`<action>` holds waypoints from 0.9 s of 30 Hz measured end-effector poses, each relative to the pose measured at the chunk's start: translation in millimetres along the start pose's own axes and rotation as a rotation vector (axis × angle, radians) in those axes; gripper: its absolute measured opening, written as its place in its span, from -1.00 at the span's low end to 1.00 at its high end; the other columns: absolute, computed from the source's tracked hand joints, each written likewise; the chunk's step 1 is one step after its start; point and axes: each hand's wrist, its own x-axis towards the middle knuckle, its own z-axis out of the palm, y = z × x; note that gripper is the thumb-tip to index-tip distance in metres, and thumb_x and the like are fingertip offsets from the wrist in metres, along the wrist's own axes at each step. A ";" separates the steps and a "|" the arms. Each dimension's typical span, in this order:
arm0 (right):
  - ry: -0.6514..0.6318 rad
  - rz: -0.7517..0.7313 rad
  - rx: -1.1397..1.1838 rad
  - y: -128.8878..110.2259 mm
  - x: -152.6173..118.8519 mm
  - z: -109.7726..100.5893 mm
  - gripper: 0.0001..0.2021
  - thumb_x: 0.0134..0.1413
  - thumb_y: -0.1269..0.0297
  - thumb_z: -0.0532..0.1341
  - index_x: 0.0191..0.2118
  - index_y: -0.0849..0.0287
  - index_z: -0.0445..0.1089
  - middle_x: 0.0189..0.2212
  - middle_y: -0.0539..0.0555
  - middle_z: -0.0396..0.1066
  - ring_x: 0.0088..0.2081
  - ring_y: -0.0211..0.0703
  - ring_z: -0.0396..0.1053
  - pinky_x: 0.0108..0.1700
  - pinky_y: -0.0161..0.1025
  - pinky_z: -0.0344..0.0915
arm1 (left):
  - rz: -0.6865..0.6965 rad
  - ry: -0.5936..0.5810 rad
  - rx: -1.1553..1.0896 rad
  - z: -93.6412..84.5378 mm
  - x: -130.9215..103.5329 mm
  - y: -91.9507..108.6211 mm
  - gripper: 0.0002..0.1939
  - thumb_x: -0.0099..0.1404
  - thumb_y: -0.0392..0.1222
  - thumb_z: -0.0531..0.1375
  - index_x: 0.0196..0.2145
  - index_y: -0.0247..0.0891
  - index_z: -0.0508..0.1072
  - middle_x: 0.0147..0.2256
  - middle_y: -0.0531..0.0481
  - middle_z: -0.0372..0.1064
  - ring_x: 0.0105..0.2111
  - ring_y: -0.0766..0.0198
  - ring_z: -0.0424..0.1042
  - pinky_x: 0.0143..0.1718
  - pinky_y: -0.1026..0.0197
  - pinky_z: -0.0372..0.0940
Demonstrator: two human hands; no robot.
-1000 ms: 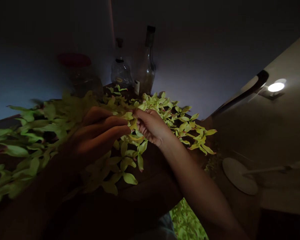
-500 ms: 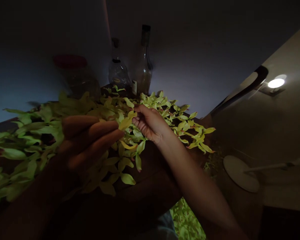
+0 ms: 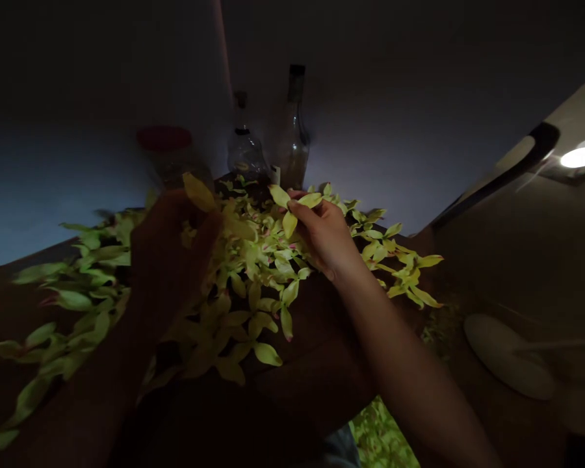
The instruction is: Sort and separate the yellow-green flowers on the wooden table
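My right hand [image 3: 322, 234] pinches a yellow-green flower [image 3: 289, 224] between thumb and fingers, its petals spread above the pile. To the left, my left hand [image 3: 173, 237] is in deep shadow, with its thumb and fingers closed on a yellow flower [image 3: 198, 192] that sticks up from the fingertips. Many similar flowers [image 3: 253, 253] lie heaped on a dark table [image 3: 316, 325], under and between both hands. Some trail off toward the left edge and others to the right.
Behind the pile stand a jar with a red lid [image 3: 164, 138], a rounded glass bottle [image 3: 245, 153] and a tall bottle [image 3: 295, 140] near the wall corner. A bright lamp [image 3: 581, 156] shines at right, above a pale round base [image 3: 509, 356]. More flowers [image 3: 385, 434] lie below the table.
My right hand has risen from the pile with a flower in its fingers. My left hand has turned more upright, its fingers drawn in around a flower. The view has shifted slightly left.
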 end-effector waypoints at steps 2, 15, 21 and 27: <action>-0.077 -0.009 -0.078 5.3 -3.2 2.2 -0.66 -0.01 0.09 0.43 -0.14 0.11 0.46 -0.45 -0.05 0.41 -0.45 -0.28 0.33 -0.44 -0.32 0.23 | 0.000 0.007 -0.001 6.6 8.9 -12.3 -0.88 0.22 -0.21 0.27 -0.25 -0.22 0.46 -0.41 0.10 0.31 -0.42 0.33 0.31 -0.34 0.27 0.21; -0.164 -0.427 -0.755 10.2 -23.7 19.8 -0.58 0.26 0.08 0.26 -0.55 0.17 0.23 -0.58 -0.08 0.17 -0.49 -0.32 0.15 -0.41 -0.29 0.08 | 0.422 0.032 0.094 0.7 2.8 1.0 -0.89 0.37 -0.17 0.31 -0.28 -0.24 0.47 -0.32 0.02 0.48 -0.23 0.21 0.47 -0.11 0.19 0.32; -0.324 -0.634 -0.957 15.7 -36.6 36.9 -0.86 0.26 0.46 0.18 -0.36 0.18 0.34 -0.24 0.09 0.42 -0.16 -0.16 0.39 -0.13 -0.22 0.27 | 0.221 -0.171 -0.014 8.4 -3.4 2.3 -0.78 0.36 -0.02 0.32 -0.33 -0.21 0.51 -0.38 0.13 0.53 -0.43 0.37 0.45 -0.30 0.33 0.31; -0.386 -0.562 -0.938 10.6 -37.7 34.3 -0.81 0.30 0.37 0.23 -0.39 0.17 0.29 -0.39 -0.01 0.30 -0.32 -0.24 0.29 -0.23 -0.27 0.18 | 0.013 -0.213 -0.091 2.7 2.2 -1.7 -0.92 0.23 -0.28 0.38 -0.36 -0.11 0.62 -0.40 0.24 0.56 -0.45 0.41 0.44 -0.30 0.39 0.27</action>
